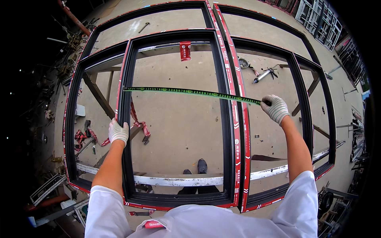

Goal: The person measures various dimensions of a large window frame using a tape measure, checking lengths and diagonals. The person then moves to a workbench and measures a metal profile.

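My left hand (118, 131), gloved in pale stripes, sat left of centre in the frame; the thumb (126, 126) stood apart from my fingers (113, 122), tips partly hidden. My bare left forearm (110, 162) rose from lower left. My right hand (275, 108), likewise gloved, pinched, pointing left, right of centre. My right forearm (295, 146), also bare, slanted up from lower right.

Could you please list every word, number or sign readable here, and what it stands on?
I won't transcribe wording, but print shows here:
Tape measure: clear row of numbers.
Red tape on the black frame: white chevrons; characters mostly too small.
Red rectangular label: white print, too small to read.
Red shirt tag: white lettering, partly legible.
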A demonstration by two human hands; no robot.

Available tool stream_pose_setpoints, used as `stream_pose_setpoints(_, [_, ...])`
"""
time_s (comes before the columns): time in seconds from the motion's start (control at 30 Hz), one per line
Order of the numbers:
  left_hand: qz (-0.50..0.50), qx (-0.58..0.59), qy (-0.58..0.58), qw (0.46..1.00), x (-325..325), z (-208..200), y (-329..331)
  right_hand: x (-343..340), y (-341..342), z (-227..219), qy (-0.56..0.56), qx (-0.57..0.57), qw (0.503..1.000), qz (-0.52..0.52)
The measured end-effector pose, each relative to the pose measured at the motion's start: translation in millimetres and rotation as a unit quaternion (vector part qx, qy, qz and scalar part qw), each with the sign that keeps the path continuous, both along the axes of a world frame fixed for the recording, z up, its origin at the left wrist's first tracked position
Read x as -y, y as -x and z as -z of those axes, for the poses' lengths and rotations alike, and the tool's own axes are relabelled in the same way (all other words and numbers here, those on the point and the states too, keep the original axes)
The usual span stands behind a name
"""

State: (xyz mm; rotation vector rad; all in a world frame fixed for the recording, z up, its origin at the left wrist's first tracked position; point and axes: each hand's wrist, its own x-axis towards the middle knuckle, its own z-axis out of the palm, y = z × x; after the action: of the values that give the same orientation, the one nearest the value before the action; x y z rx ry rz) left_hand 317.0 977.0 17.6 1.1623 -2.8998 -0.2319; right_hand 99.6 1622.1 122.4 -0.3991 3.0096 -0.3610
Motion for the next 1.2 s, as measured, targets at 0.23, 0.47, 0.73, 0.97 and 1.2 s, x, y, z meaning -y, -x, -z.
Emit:
stream_pose_setpoints(0.23, [-0.010,0.073,-0.021,0.997,35,-5,100,20,161,20,0.053,-0.035,0.998,-0.014])
stream_pose_setpoints(0.47, [0.022,0.039,0.050,0.998,64,6,193,77,302,50,0.080,-0.044,0.995,-0.049])
stream_pose_setpoints(0.73, [-0.009,0.010,0.073,0.997,54,14,232,132,403,80,0.077,-0.022,0.996,-0.043])
stream_pose_setpoints(0.97, [0.020,0.036,0.085,0.996,69,19,242,151,433,95,0.136,-0.005,0.990,-0.047])
stream_pose_setpoints(1.2, [0.017,0.040,0.072,0.996,72,10,298,141,441,96,0.155,-0.012,0.986,-0.067])
